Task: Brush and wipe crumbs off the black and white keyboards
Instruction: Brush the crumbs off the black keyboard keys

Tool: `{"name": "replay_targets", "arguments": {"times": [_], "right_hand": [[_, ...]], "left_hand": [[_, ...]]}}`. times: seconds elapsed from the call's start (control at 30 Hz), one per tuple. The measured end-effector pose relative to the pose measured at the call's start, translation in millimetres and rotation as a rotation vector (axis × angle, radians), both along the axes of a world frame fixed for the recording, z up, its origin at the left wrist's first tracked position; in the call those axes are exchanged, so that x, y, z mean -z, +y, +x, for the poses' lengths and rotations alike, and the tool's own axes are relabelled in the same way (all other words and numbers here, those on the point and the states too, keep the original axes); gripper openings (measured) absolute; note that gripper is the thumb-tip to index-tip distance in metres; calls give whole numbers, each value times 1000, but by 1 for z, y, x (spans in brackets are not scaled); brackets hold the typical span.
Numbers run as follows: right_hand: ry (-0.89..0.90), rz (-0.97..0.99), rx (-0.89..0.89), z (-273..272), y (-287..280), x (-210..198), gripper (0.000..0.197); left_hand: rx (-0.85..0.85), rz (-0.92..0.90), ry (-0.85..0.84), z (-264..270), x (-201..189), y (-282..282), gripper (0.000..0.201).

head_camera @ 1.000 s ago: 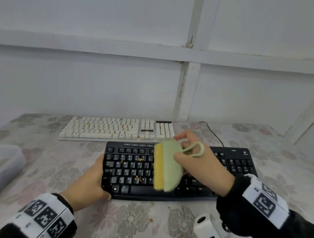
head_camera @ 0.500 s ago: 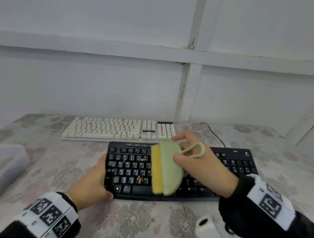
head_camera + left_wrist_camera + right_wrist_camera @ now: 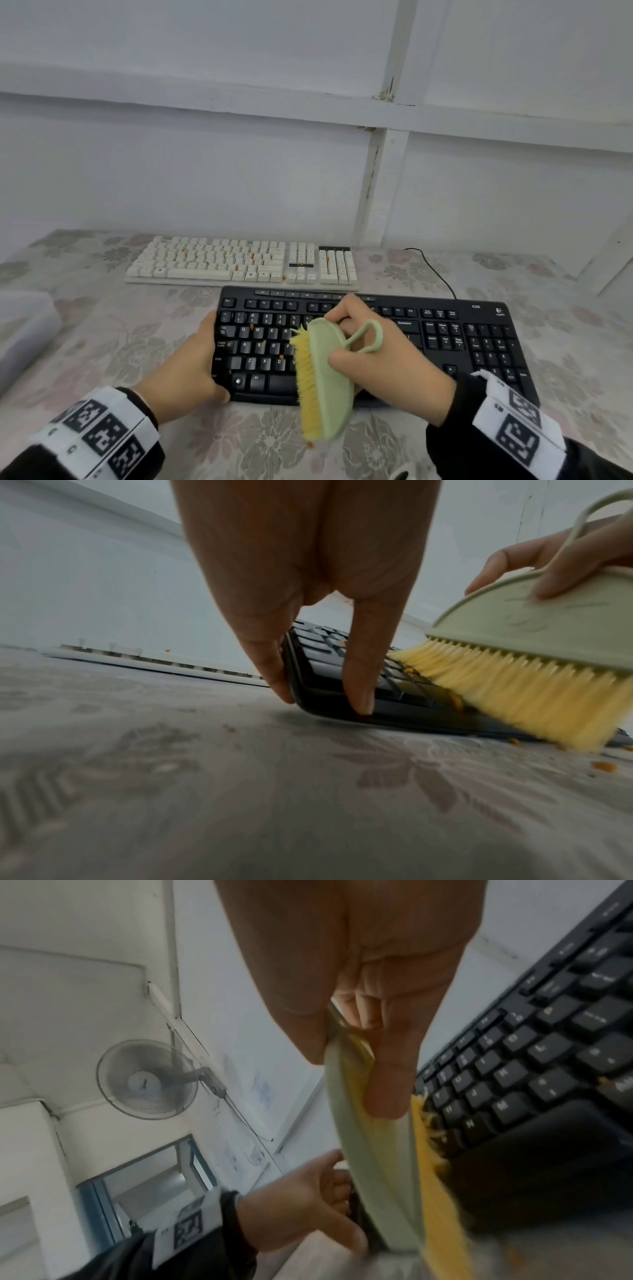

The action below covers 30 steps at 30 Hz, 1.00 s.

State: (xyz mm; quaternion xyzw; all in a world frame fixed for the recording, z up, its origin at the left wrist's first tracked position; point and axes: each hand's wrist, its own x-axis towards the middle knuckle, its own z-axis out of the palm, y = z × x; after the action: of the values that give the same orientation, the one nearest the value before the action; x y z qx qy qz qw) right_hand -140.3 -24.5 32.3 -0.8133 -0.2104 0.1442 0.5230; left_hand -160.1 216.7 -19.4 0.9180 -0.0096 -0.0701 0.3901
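The black keyboard (image 3: 376,342) lies flat near the front edge of the bench (image 3: 102,342), on a flowered cloth. The white keyboard (image 3: 239,262) lies just behind it, closer to the back edge by the wall, with orange crumbs (image 3: 252,256) scattered over its keys. The two boards are close but apart.

The left hand (image 3: 185,370) steadies the black keyboard at its left end: its fingers (image 3: 270,666) lie straight against the side edge, and the thumb (image 3: 359,674) presses down on the near left corner.

The right hand (image 3: 387,363) holds a green brush (image 3: 330,377) by its back, fingers curled round it, thumb on the flat side. The yellow bristles (image 3: 514,691) drag across the keys in the left half of the black keyboard and reach past its front edge onto the cloth. The brush and hand hide the middle keys from the head view.

More crumbs (image 3: 604,765) lie on the cloth at the front edge. A black cable (image 3: 435,270) runs back from the black keyboard. A pale box (image 3: 24,329) sits at the bench's left edge. A wall fan (image 3: 147,1079) shows in the right wrist view
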Motion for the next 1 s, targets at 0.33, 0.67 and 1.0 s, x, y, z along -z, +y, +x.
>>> {"name": "replay_targets", "arguments": {"times": [0.33,0.67,1.0], "right_hand": [[-73,58,97,10,8,7,27],[-82,112,141,18,-1,-7,26],[53,12,-28,3,4,1,21]], "left_hand": [[-2,2,14,0,-2,-1,98],[-9,-1,34,0,-2,0,100],[-8,-1,19,-2,-6,-3,95]]}}
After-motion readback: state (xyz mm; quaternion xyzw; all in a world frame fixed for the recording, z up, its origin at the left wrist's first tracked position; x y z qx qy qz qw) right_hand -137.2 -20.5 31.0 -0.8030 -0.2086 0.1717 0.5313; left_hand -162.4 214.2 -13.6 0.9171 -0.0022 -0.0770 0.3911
